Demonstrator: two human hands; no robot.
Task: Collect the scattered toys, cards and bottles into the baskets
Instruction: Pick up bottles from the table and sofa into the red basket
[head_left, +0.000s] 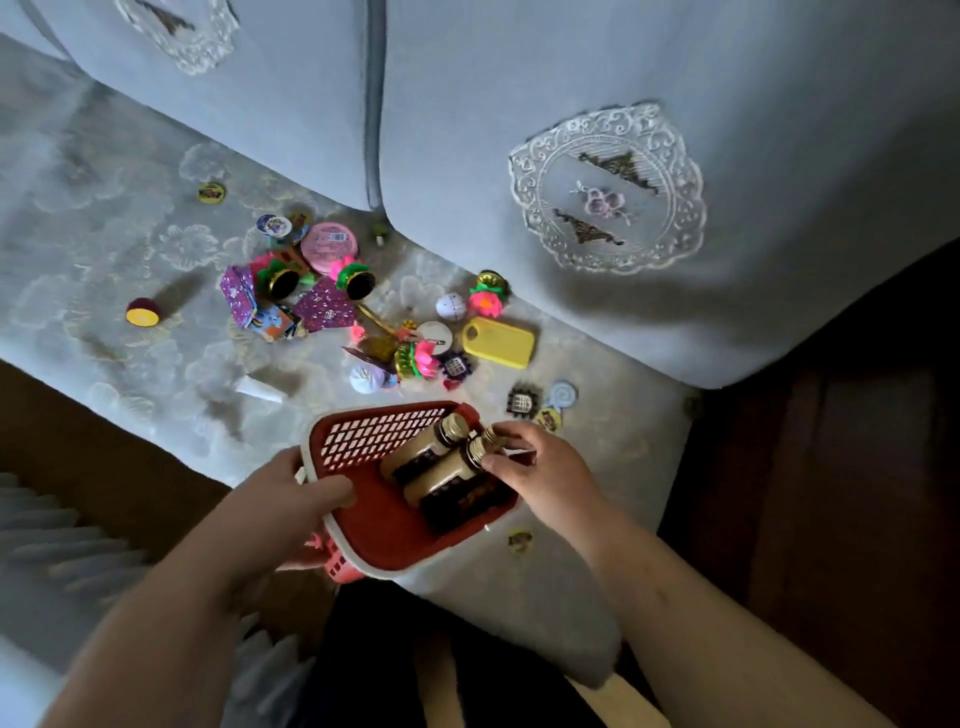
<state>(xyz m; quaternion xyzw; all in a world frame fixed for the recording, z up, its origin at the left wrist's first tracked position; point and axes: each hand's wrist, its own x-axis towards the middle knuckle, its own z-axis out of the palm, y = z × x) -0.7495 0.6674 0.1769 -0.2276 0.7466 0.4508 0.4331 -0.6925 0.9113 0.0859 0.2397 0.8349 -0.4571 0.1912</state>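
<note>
The right hand (540, 467) pinched the cap of a bottle (441, 474) lying inside the red basket (374, 431), its long axis running back toward the left hand (291, 499), whose grip clasped the rim.

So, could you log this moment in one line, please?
left hand: holds red basket | right hand: pinches bottle in basket | toys: on carpet

Surface: sofa seat (104, 223), pale floral cover.
Centre: heap of toys and cards (317, 301).
Right: yellow board (500, 343).
Back: pink tin (329, 248).
</note>
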